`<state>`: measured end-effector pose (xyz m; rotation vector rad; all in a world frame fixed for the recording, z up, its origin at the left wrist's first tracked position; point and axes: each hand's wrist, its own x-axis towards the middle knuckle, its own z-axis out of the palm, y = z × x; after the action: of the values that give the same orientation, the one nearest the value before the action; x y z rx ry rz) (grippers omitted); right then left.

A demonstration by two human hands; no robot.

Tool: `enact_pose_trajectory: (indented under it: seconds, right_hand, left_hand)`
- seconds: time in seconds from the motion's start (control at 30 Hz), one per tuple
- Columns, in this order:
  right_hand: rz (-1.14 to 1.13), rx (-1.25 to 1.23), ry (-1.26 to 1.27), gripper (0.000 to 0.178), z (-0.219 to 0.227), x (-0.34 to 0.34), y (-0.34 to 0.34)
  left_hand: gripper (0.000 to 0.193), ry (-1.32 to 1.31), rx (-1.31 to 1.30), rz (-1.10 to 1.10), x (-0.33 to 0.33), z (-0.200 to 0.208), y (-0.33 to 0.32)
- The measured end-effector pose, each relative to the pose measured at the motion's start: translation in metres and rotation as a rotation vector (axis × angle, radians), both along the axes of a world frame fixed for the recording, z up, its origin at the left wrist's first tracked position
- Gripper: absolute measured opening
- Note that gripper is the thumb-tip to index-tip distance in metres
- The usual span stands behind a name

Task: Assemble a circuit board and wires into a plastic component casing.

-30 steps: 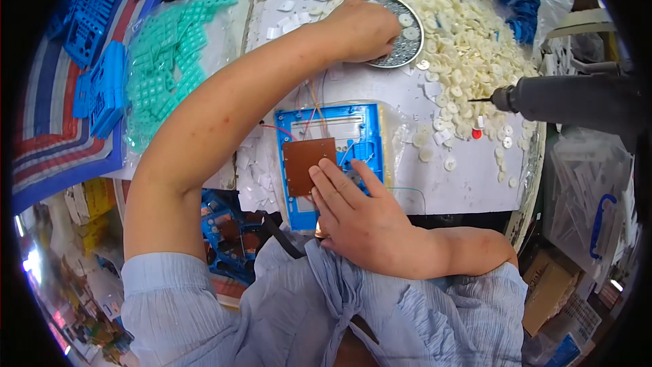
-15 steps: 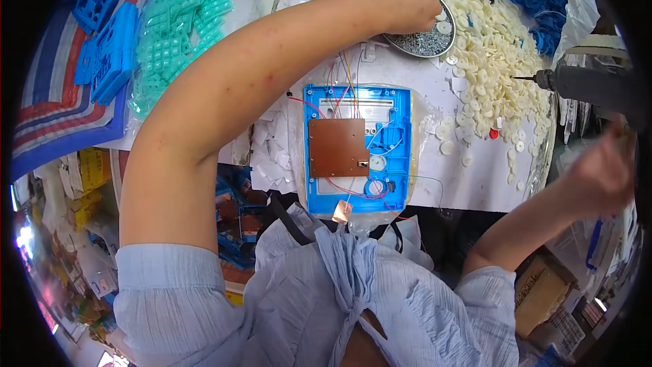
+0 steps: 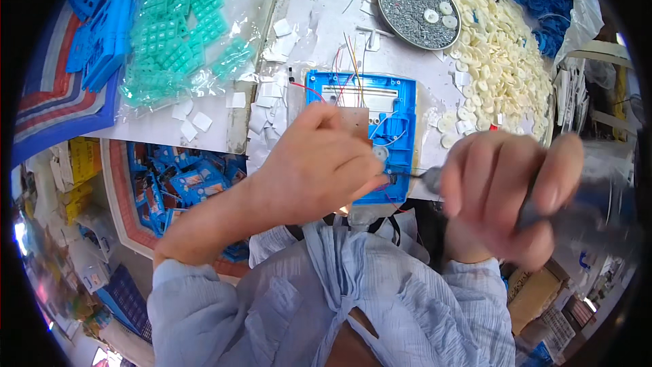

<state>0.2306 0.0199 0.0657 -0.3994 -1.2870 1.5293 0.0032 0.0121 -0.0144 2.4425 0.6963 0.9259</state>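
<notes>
White-topped desk point(image 3: 319, 27) is packed: a clear bag of teal plastic grid pieces point(image 3: 183, 27) on the left, a big heap of cream plastic discs point(image 3: 506, 61) on the right, and a round metal dish of small screws point(image 3: 418, 10) up top. The blue rectangular plastic casing point(image 3: 390, 105) with a brown circuit board sits dead centre. Left hand point(image 3: 316, 163) rests on it, fingers pinched at its lower edge. Right hand point(image 3: 506, 194) is wrapped tight around a blurry grey electric screwdriver point(image 3: 577, 214), tip touching the casing.
</notes>
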Motion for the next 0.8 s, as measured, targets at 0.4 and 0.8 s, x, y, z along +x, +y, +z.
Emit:
enact_pose_trajectory:
  seconds: [0.4,0.8]
  right_hand:
    - [0.113,0.080,-0.043,0.027,-0.005,-0.025,-0.007]
    - [-0.043,0.040,-0.061,0.029,-0.027,-0.042,-0.016]
  left_hand:
    - [0.033,-0.142,0.041,0.135,-0.010,-0.025,-0.023]
    - [0.016,0.074,0.087,0.281,-0.038,-0.018,-0.011]
